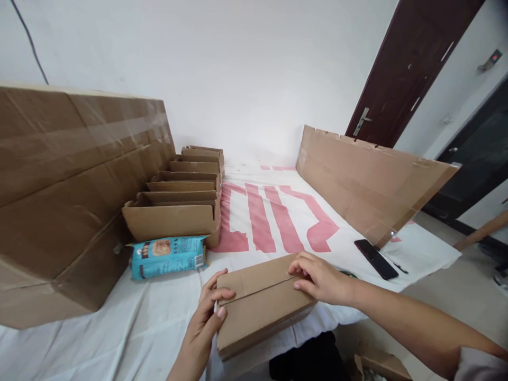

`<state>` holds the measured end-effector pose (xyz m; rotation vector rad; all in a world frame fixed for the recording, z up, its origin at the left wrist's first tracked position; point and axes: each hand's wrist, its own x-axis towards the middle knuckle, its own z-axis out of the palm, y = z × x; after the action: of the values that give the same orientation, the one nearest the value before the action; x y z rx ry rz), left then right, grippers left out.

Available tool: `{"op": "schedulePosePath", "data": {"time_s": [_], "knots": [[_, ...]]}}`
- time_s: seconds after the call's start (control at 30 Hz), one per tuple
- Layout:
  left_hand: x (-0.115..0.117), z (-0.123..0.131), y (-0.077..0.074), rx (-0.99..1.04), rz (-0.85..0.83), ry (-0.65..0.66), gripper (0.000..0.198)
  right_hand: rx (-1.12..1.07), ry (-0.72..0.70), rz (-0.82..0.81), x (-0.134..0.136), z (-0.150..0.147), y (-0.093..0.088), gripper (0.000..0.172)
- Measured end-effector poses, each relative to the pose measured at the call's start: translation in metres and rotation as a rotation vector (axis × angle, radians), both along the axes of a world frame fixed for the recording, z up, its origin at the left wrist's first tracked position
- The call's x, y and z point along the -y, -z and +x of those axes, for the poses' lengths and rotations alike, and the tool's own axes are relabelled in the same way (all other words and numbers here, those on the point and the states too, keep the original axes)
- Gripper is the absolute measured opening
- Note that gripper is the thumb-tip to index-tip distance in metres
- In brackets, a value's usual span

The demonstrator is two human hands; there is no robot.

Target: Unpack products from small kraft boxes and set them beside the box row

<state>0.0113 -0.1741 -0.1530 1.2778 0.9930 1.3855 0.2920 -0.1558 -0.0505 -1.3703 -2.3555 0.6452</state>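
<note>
A small brown cardboard box (262, 312) lies at the table's near edge, its top flaps folded down to meet along a lengthwise seam. My left hand (206, 312) grips its left end, the thumb and a finger resting on top by the seam. At the right end, my right hand (317, 278) has its fingers curled over the top, close to the seam. Beyond my left hand lies a blue printed packet (169, 257) on its side. What is inside the box cannot be seen.
Several open-topped cardboard boxes (170, 221) stand in a row behind the packet. A large carton (79, 174) is at left. A cardboard panel (365, 180) stands at right, near a black phone (376, 259). White cloth with red marks (260, 222) covers the table.
</note>
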Motion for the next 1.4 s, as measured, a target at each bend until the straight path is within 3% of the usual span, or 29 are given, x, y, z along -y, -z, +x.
{"op": "schedulePosePath", "data": {"time_s": [0.3,0.43,0.7,0.93,1.03,1.23,1.4], "knots": [[0.002,0.001,-0.003,-0.007,-0.002,-0.005,0.029,0.030,-0.008,-0.033,-0.005,0.000,-0.003,0.017],[0.001,0.001,-0.003,-0.024,-0.007,-0.002,0.029,0.036,-0.014,-0.029,-0.003,0.000,-0.005,0.027],[0.002,0.001,-0.004,-0.003,-0.010,0.001,0.029,0.048,-0.012,-0.049,-0.009,0.002,-0.007,0.012],[0.000,0.001,-0.003,-0.060,-0.005,-0.002,0.033,0.030,-0.134,0.239,-0.012,0.001,0.006,0.015],[0.000,0.000,-0.004,-0.069,-0.010,0.008,0.032,0.054,-0.118,0.284,-0.009,-0.001,0.008,0.016],[-0.001,-0.002,-0.001,-0.053,-0.022,0.008,0.033,-0.112,-0.074,0.138,-0.003,0.006,-0.003,0.013],[-0.002,0.000,0.000,-0.031,-0.001,-0.015,0.031,-0.101,-0.030,0.084,0.009,0.016,-0.008,0.005]]}}
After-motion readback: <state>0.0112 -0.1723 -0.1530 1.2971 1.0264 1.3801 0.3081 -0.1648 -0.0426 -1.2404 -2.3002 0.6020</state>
